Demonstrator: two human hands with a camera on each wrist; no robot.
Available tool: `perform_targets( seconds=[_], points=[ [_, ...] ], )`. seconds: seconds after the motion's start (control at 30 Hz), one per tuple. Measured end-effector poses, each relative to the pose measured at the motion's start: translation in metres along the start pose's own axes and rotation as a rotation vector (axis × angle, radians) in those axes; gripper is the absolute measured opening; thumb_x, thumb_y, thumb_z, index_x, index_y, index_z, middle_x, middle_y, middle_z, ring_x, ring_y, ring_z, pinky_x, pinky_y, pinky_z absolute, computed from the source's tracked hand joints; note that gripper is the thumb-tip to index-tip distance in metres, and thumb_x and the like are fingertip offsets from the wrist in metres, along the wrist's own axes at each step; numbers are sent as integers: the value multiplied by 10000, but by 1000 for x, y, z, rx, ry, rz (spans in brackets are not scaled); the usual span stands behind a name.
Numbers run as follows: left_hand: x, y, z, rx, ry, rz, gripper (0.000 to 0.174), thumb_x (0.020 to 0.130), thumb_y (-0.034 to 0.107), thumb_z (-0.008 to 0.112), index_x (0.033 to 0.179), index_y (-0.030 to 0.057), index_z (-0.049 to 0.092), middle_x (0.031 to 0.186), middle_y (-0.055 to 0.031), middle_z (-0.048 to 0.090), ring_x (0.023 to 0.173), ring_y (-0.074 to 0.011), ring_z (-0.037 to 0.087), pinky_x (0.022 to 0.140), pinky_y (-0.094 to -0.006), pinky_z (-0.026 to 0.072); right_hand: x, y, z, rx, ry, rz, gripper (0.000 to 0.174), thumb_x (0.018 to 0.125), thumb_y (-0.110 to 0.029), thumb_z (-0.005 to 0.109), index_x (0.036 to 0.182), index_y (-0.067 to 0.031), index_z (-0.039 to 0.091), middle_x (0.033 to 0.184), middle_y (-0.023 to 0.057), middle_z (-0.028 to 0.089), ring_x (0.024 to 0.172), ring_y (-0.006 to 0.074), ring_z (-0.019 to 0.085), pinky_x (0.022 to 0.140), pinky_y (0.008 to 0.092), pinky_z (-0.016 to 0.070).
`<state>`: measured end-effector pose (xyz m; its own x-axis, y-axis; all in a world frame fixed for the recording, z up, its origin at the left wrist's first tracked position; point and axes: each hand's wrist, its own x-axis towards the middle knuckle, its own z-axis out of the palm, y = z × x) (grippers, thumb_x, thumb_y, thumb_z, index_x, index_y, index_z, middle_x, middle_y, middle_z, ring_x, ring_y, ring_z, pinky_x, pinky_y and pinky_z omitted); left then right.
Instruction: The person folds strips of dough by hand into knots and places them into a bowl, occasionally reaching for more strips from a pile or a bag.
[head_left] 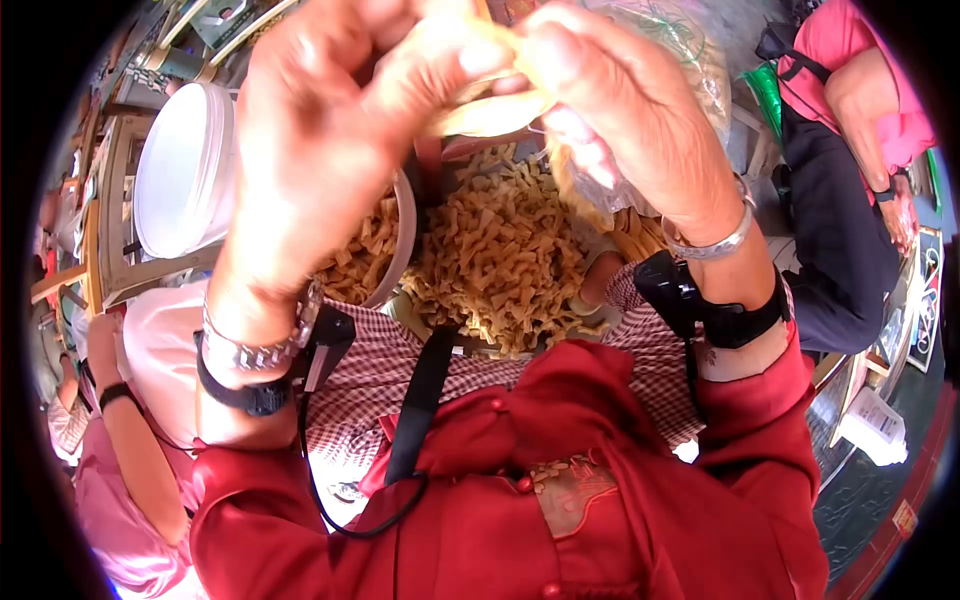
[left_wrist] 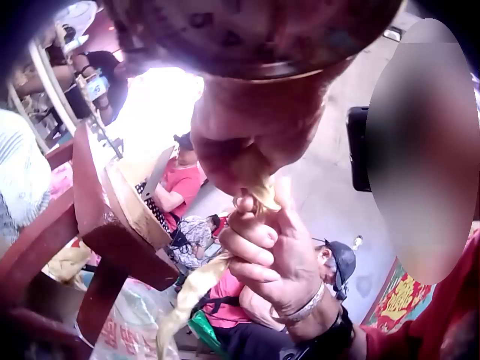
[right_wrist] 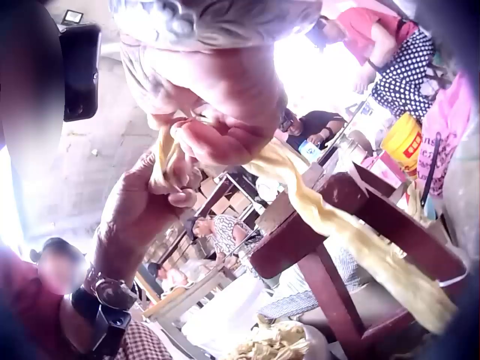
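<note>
Both hands are raised close together in front of the chest, pinching a long, soft, pale yellow strip point(head_left: 495, 115) between them. In the head view the left hand point(head_left: 320, 140) is at the left end of a folded part of it, with thumb and fingers bent round it. The right hand point(head_left: 640, 115) grips it from the other side. From the right hand a long tail of the strip point(right_wrist: 360, 240) hangs down, wrinkled and flat. Below the hands lies a heap of short yellowish-brown pieces point(head_left: 500, 255). The fingertips partly hide where the strip is folded.
Left of the heap, a round white container point(head_left: 405, 235) holds more such pieces. A large white tub point(head_left: 170, 175) stands farther left. A dark red wooden frame point(right_wrist: 319, 281) is near the hanging strip. People sit close on both sides, one in dark trousers point(head_left: 835, 235) at the right.
</note>
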<state>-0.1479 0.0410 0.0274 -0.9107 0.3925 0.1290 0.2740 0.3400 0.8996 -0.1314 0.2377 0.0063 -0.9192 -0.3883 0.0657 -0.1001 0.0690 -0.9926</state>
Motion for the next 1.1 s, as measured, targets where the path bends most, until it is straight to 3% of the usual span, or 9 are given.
perform_targets(
  seconds=[0.07,0.2,0.33,0.4,0.5,0.57,0.77,0.97,1.1],
  points=[
    [8,-9,9,-534,-33,74,204,917,203,568,1035,37,586,841,3,621,743,-58,579,660,-185,466,6,11,1,-127,60,-327,255,949,-247,519,1052,-15,536,738,-16,515,638,41,474,577,192,383],
    [8,10,9,-1128,-252,-8,393,898,206,583,1219,-2,496,1009,-97,588,908,-168,606,832,-269,507,3,15,0,18,47,-263,247,956,-246,503,1045,-18,540,716,-20,515,575,21,473,507,172,374],
    [11,-4,17,-890,-256,135,475,839,88,650,1269,-11,475,1103,-94,562,1000,-173,580,880,-283,484,-8,20,2,190,141,-163,385,956,-337,474,1116,10,522,679,-7,490,505,38,426,438,185,330],
    [7,-8,25,-689,-199,184,420,834,48,644,1222,-23,500,1078,-92,569,975,-161,577,852,-281,482,-11,21,10,253,265,-84,393,963,-342,460,1134,9,502,668,0,486,462,52,417,399,192,320],
    [4,-11,42,-509,15,177,199,908,113,571,1048,-28,586,912,-68,635,809,-137,614,704,-252,502,-8,25,10,122,119,-64,368,963,-336,464,1147,-18,490,681,-4,494,453,49,420,393,176,317],
    [4,-12,31,-580,-166,2,396,962,331,453,1146,-10,538,927,-76,633,791,-136,625,665,-237,518,-7,23,16,155,231,-63,283,954,-314,495,1078,-61,516,606,-32,473,460,8,420,376,158,316],
    [5,-14,25,-1109,-394,-239,491,974,384,379,1175,-46,504,977,-123,596,717,-173,597,641,-335,559,-13,23,12,217,303,-32,358,961,-390,452,1059,-52,516,679,-37,469,528,25,397,456,173,315],
    [8,-14,0,-1175,-295,-269,297,986,278,389,1045,2,485,1007,-134,542,653,-106,449,629,-303,504,-27,42,-22,-10,335,-30,350,939,-359,514,823,-36,581,650,-51,462,560,29,386,495,191,316],
    [9,-25,2,-1123,-218,-210,310,985,307,390,1063,18,468,1000,-133,549,686,-116,515,603,-290,524,-21,45,-13,-149,290,-50,282,919,-286,573,796,-32,589,609,-49,464,568,32,420,524,191,340]
  ],
)
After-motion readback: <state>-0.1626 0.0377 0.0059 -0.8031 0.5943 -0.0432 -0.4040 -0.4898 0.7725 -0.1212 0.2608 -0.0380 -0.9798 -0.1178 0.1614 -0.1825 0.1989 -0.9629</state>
